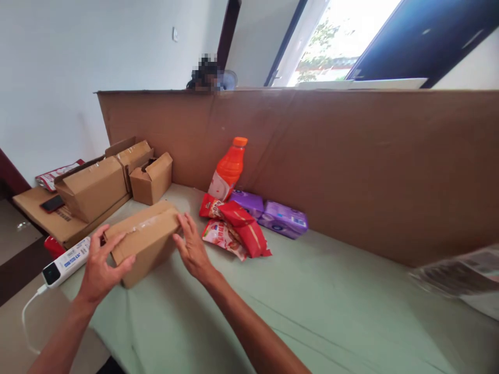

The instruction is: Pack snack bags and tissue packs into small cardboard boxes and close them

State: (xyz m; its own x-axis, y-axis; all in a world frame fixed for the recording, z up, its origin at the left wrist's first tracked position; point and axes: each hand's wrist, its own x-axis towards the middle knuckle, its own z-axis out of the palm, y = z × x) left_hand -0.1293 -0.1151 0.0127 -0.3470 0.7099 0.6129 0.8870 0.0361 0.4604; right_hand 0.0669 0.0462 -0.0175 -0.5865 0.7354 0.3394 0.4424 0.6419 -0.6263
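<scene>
A closed, taped cardboard box (150, 234) rests on the pale green table cover, held between my two hands. My left hand (102, 265) grips its near left end, with fingers over the top edge and the thumb along the front side. At the opposite end, my right hand (193, 249) presses its fingers against the box, the thumb slightly apart from them. Right of that hand lie red snack packets (244, 228). Behind them an orange drink bottle (228, 171) leans against the cardboard wall, beside purple packs (283, 218).
A tall cardboard wall (351, 171) runs along the back. Open boxes (95, 187) and a smaller one (152, 179) stand at the left, near a dark phone (52, 203). A white power strip (66, 262) with a cable lies by my left hand. Blurred plastic packaging (460, 275) is far right.
</scene>
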